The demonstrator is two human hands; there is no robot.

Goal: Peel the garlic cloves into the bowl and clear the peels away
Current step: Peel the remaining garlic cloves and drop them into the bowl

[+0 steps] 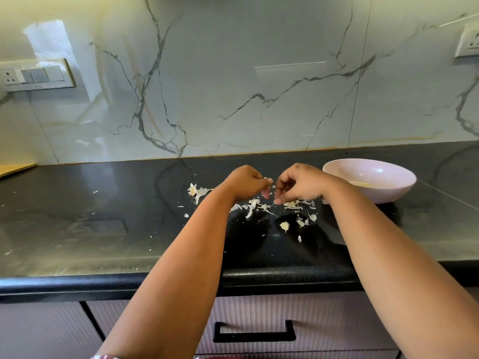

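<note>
Black counter (103, 229), peels (264, 207) mid-counter, bowl (388, 187) right

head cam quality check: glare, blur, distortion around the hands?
Head view: wide-angle bowing curves the countertop edge and the wall; window glare washes the left counter; left hand and right hand are slightly soft, so what they pinch is unclear; bowl and garlic peels stay legible.
</note>
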